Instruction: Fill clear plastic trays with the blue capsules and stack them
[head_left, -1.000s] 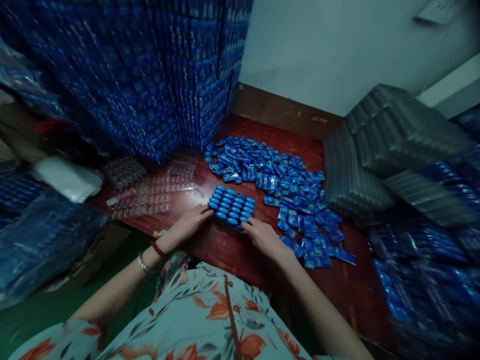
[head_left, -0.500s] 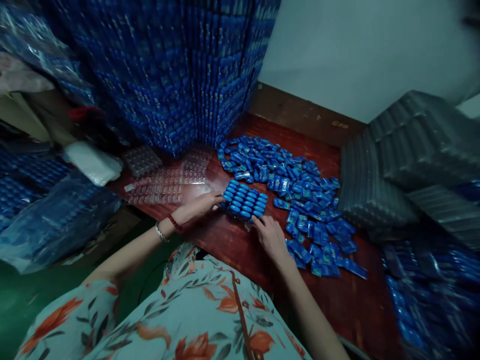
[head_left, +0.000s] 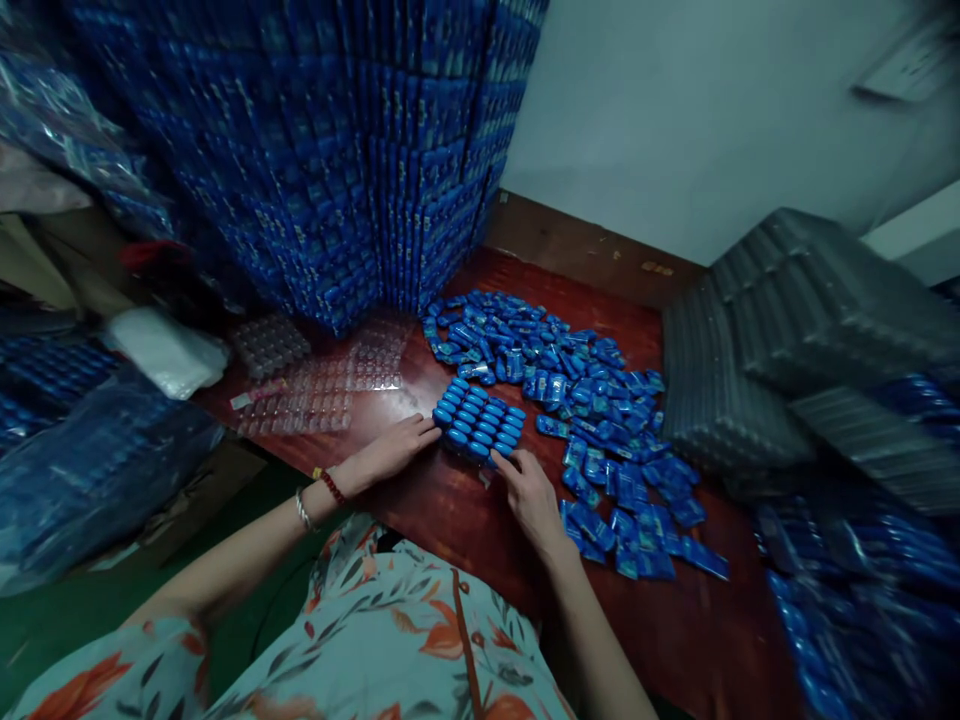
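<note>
A clear blister tray filled with rows of shiny blue oval packs [head_left: 478, 418] lies on the dark red table in front of me. My left hand [head_left: 397, 447] is at its left side, fingers stretched out flat, the tips touching the tray's edge. At the near right corner, my right hand [head_left: 531, 495] has its thumb and index finger on the tray's rim, the other fingers curled. Just beyond and to the right spreads a heap of loose small blue packs [head_left: 592, 400]. Clear empty blister sheets [head_left: 307, 395] lie left of the tray.
Tall stacks of filled blue trays [head_left: 315, 170] rise at the back left. Grey stacked trays [head_left: 795, 330] stand on the right, above more blue packs [head_left: 847, 590]. A white wrapped bundle [head_left: 165, 350] and blue plastic-covered goods [head_left: 97, 470] are at the left. A pale wall [head_left: 660, 120] is behind.
The view has shifted slightly, so the scene sits lower and further left. My left fingers have straightened along the tray's left side; my right hand stays at its near right corner.
</note>
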